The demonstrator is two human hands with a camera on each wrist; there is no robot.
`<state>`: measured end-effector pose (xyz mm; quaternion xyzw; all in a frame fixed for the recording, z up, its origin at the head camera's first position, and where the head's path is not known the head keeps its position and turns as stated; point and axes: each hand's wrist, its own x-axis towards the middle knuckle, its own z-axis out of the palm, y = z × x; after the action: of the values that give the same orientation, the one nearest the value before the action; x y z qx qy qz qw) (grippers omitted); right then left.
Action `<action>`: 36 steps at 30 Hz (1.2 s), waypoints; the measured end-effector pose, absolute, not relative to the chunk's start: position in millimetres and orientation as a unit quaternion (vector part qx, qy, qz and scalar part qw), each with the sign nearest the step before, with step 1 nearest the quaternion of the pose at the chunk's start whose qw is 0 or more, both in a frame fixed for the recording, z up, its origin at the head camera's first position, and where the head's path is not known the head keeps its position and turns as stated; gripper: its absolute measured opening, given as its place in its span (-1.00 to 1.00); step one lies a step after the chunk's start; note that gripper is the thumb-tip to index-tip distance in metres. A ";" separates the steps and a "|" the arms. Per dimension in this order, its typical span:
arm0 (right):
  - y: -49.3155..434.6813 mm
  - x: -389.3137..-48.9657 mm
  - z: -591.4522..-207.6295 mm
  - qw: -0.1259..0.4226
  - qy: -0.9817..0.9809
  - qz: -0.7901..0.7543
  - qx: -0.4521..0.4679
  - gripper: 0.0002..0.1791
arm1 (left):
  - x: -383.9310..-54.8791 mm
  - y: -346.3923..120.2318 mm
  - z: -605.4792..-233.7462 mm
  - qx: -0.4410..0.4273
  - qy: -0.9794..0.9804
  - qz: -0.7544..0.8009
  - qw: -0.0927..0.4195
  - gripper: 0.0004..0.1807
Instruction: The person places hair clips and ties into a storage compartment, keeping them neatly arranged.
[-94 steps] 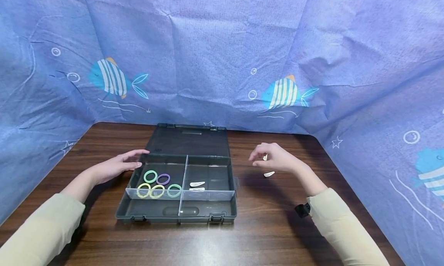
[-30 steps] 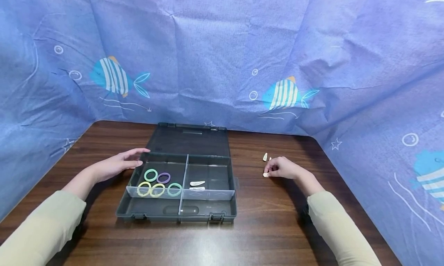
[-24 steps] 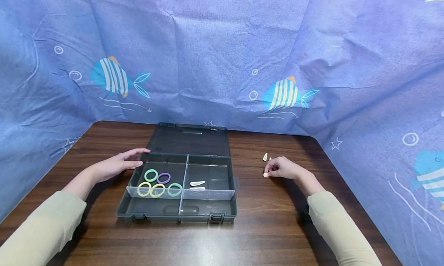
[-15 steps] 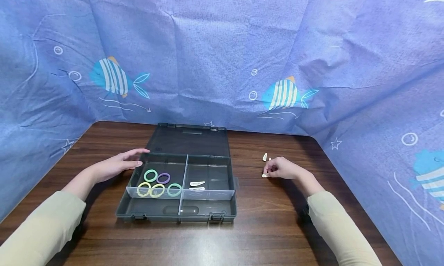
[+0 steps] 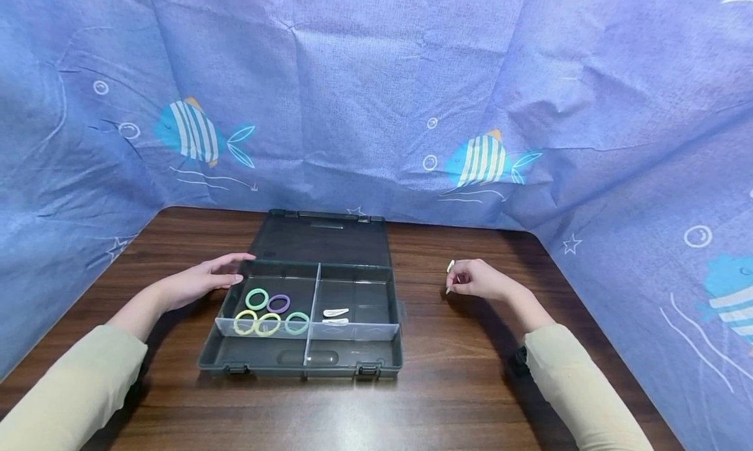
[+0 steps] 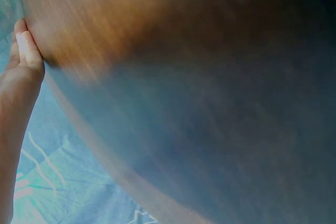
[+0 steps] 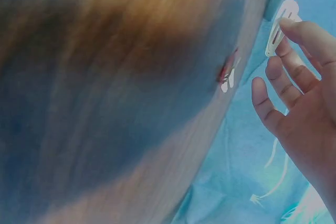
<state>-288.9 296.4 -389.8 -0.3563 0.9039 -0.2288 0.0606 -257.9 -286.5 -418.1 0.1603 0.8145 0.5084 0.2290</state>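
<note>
My right hand [image 5: 479, 280] is raised over the table right of the box. Between thumb and fingers it pinches a white snap hair clip [image 7: 274, 39], seen clearly in the right wrist view. Another white hair clip [image 5: 450, 266] lies just beyond that hand; the right wrist view shows white clips [image 7: 228, 81] with something reddish beside them. My left hand [image 5: 197, 284] rests at the left edge of a dark see-through divided box [image 5: 270, 371], fingers extended. Two white hair clips [image 5: 335, 312] lie in its back right compartment. Several coloured hair ties, one purple [image 5: 268, 304], lie in the back left compartment.
The box's lid [image 5: 323, 238] lies folded back behind it. Clear dividers [image 5: 353, 332] split the box into compartments. A blue fish-print cloth [image 5: 365, 111] hangs round the back and sides of the brown wooden table [image 5: 265, 415].
My right hand came down to a hair clip on the table, pinched it and has now lifted it slightly. My left hand stays at the box's edge.
</note>
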 end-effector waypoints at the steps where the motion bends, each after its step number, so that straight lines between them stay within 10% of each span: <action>1: 295.7 -289.0 -388.4 0.059 0.903 -0.229 -0.359 -0.88 | -257.7 -286.3 -418.0 0.160 0.814 0.510 0.229 -0.43; 36: 220.3 -278.3 -306.5 0.043 0.881 -0.223 -0.414 -0.95 | -256.3 -285.1 -416.8 0.165 0.819 0.503 0.222 -0.43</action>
<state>-278.3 220.3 -306.5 -0.4143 0.8813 -0.2232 0.0433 -256.3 -285.1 -416.8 0.1648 0.8189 0.5029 0.2222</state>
